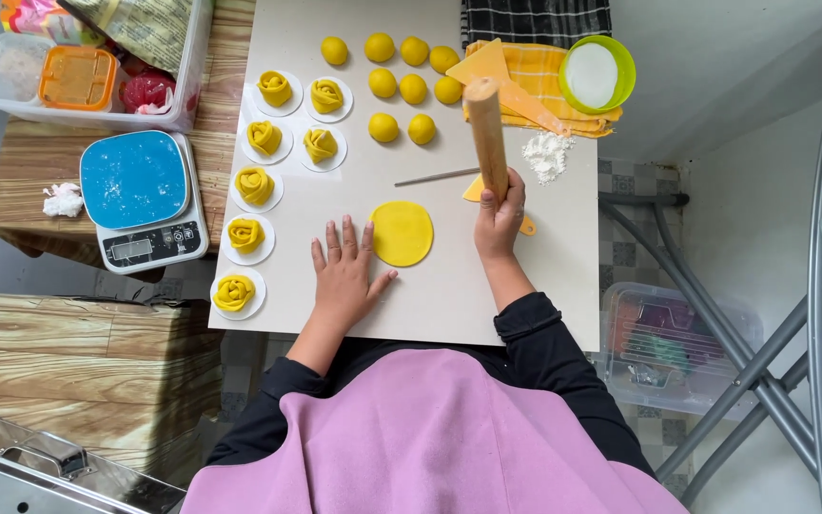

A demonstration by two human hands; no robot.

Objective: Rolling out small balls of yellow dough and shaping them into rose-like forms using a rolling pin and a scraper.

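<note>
My left hand (344, 271) lies flat and open on the white board (449, 295), fingers spread, its fingertips just left of a flat round yellow dough disc (402, 233). My right hand (499, 221) grips a wooden rolling pin (486, 128) held upright and tilted away, right of the disc. Several yellow dough balls (400, 78) sit at the far part of the board. Several rose-shaped yellow dough pieces on round white papers (255, 186) line the board's left side.
A kitchen scale with a blue top (140, 200) stands left of the board. A clear bin of containers (88, 57) is far left. A green bowl of flour (595, 74), a yellow cloth, yellow scrapers, a thin metal stick (435, 177) and a flour pile (546, 152) lie far right.
</note>
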